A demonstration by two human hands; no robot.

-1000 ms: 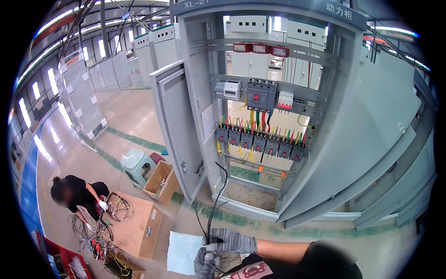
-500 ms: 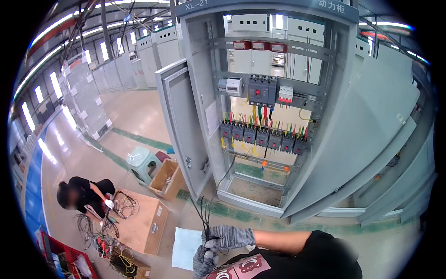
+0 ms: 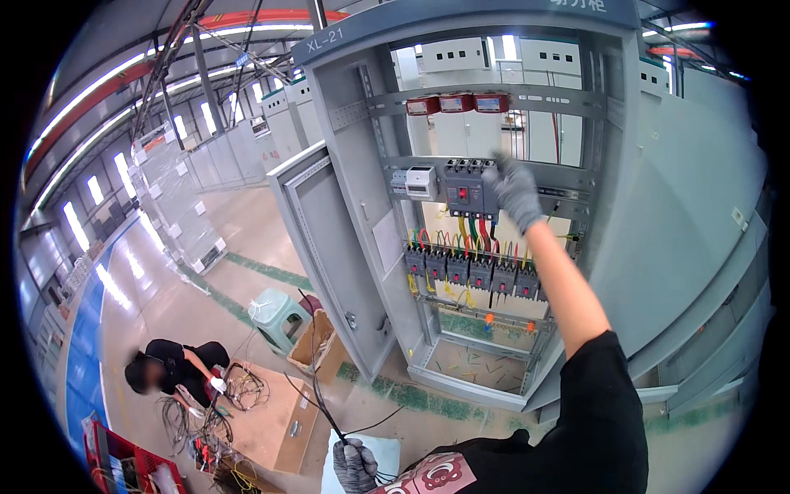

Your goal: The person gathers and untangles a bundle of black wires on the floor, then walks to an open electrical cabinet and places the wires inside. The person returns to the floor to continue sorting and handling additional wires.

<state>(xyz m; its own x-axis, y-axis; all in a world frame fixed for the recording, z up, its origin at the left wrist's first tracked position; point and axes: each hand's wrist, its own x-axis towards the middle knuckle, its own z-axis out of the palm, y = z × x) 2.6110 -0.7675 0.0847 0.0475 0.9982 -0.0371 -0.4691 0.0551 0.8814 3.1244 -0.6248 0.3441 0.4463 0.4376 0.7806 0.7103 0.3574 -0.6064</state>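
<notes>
My left hand, in a grey knit glove, is closed around a few thin black cables at the bottom of the view. Their loose ends fan upward and outward. My right hand, gloved alike, is raised into the open grey electrical cabinet. It is at the right edge of the large dark circuit breaker, partly covering that side. Its fingers are blurred; whether they touch the breaker or hold anything cannot be told. A small white meter sits left of the breaker. Below runs a row of smaller breakers with coloured wires.
The cabinet door hangs open at left. A pale green stool and a cardboard box stand beside it. Further left a co-worker crouches by a brown board with cable coils. Grey panels lean at right.
My right hand has left the cables and risen to the large breaker. My left hand still holds the cables, whose ends now spread wider. The view has shifted slightly.
</notes>
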